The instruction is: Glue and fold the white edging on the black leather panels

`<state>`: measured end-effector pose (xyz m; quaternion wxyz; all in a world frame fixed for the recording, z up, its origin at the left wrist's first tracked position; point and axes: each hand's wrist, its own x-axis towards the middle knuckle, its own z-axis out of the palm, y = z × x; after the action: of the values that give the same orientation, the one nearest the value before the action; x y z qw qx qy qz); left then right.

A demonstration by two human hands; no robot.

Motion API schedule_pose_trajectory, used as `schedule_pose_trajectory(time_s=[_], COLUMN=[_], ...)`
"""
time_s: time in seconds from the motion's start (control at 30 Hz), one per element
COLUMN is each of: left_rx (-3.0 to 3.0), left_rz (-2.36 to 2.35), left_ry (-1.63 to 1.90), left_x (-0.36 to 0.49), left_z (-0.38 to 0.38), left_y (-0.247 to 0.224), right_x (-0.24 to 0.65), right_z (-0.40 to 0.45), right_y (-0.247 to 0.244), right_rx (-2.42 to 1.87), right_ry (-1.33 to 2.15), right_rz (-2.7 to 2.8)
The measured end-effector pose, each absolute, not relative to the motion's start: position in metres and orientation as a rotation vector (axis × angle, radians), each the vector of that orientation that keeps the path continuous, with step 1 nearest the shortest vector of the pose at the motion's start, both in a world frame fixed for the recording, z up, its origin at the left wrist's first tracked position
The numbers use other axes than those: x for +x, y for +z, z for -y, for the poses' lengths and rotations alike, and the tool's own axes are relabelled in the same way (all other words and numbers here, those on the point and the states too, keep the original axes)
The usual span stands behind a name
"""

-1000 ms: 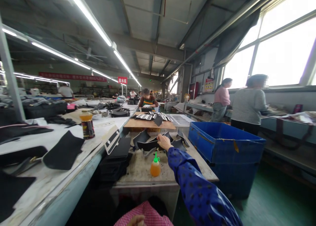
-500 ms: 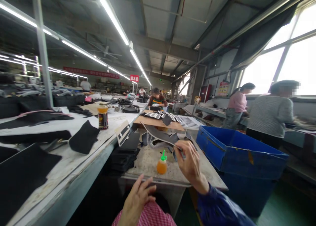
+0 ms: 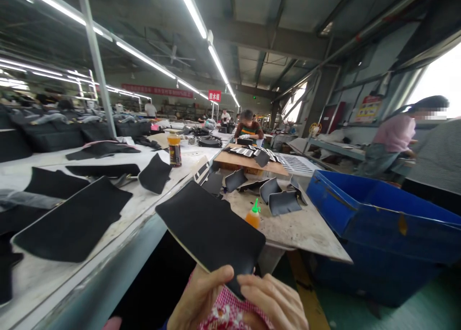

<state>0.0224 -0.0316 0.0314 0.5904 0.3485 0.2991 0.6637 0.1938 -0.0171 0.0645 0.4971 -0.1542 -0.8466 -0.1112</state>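
A black panel (image 3: 216, 224), with a pale edge and a notched far side, is held tilted above my lap. My left hand (image 3: 200, 294) grips its near edge, thumb on top and fingers hidden beneath. At the near corner, my right hand (image 3: 275, 299) has its bent fingers on the panel; its thumb is out of sight. Just beyond the panel stands an orange glue bottle (image 3: 252, 218) with a green nozzle, partly covered by it. Smaller curved black pieces (image 3: 284, 202) lie farther back on the worktable (image 3: 309, 234).
To the right is a large blue bin (image 3: 382, 243). A long white table (image 3: 151, 200) on the left carries more black panels (image 3: 75, 224) and a drink bottle (image 3: 175, 150). A co-worker (image 3: 249, 128) sits beyond the brown board (image 3: 248, 162); others work at right.
My right hand has brought the panel from over the worktable to my lap, its black face now up. The left hand, open before, has closed on it. The view has swung left.
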Motion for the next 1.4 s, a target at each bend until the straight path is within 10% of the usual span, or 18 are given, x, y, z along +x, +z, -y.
schedule_pose_trajectory(time_s=[0.4,0.67,1.4], left_rx=[1.382,1.431,2.085], left_rz=[-0.946,-1.168,-1.465], left_ry=[0.676,0.625,0.18], left_x=[0.005,-0.004,0.036], left_z=[0.043,0.045,0.045], left_y=[0.056,0.029,0.015], right_x=[0.227,0.273,0.284], right_z=[-0.016,-0.024,0.037], right_y=[0.127,0.047,-0.025], right_rx=[-0.625,-0.996,-1.141], right_ry=[-0.467,0.311,0.311], right_rz=[2.321,2.336,2.308])
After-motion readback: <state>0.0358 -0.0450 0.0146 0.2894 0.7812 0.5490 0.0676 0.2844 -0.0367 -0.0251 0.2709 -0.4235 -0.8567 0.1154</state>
